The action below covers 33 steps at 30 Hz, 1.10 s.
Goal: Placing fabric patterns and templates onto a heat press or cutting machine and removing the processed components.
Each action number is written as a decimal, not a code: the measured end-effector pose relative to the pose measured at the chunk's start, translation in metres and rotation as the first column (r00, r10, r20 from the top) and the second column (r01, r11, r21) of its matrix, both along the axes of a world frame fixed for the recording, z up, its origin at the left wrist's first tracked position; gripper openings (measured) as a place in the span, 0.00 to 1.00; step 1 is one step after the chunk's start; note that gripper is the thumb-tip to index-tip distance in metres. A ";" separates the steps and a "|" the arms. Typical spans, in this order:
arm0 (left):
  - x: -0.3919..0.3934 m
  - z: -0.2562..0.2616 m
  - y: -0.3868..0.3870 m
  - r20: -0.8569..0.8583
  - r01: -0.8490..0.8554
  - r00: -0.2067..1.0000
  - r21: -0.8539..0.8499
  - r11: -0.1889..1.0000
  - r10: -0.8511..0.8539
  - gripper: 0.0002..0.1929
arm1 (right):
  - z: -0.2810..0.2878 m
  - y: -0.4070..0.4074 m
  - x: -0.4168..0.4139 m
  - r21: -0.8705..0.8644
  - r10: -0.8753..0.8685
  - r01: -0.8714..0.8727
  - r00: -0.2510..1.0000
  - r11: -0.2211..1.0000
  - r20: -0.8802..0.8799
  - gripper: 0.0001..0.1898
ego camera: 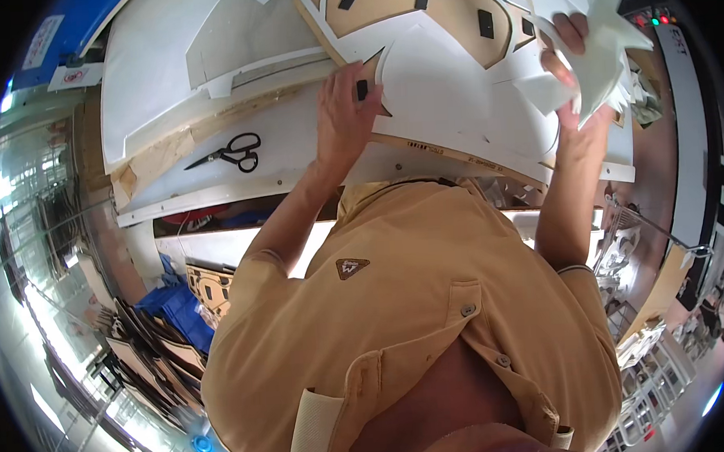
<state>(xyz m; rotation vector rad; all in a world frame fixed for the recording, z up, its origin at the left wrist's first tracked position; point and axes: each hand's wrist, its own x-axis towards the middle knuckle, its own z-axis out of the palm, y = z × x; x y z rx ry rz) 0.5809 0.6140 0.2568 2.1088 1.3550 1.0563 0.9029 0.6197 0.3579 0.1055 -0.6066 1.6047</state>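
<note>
A brown board template with black pads lies on the bench, with white sheet material showing in its openings. My left hand rests on the template's left part, its fingers and thumb around a small black pad; whether it grips anything is not clear. At the right, my right hand holds a bunch of thin white sheet pieces raised above the template's right side. Black-handled scissors lie on the bench, left of my left hand.
More pale sheets cover the bench behind and to the left. The bench's near edge runs in front of my body. Below left are a blue crate and many upright boards. A wire rack stands low at the right.
</note>
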 end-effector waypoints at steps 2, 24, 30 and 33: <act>0.015 -0.006 0.026 -0.040 -0.003 0.999 -0.060 0.998 0.001 0.19 | -0.003 -0.022 0.020 -0.080 -0.079 0.083 0.996 0.993 0.050 0.10; 0.069 0.035 0.050 -0.145 -0.054 0.989 -0.580 0.813 -0.038 0.19 | -0.058 -0.081 0.008 -0.455 -0.091 0.633 0.639 0.626 0.764 0.19; 0.062 0.018 0.050 -0.212 0.136 0.964 -0.119 0.983 -0.159 0.15 | -0.053 -0.072 0.001 -0.435 -0.084 0.692 0.580 0.576 0.811 0.21; 0.060 0.021 0.047 -0.186 0.110 0.971 -0.198 0.974 -0.148 0.13 | -0.056 -0.062 -0.013 -0.263 0.011 0.768 0.316 0.584 0.949 0.23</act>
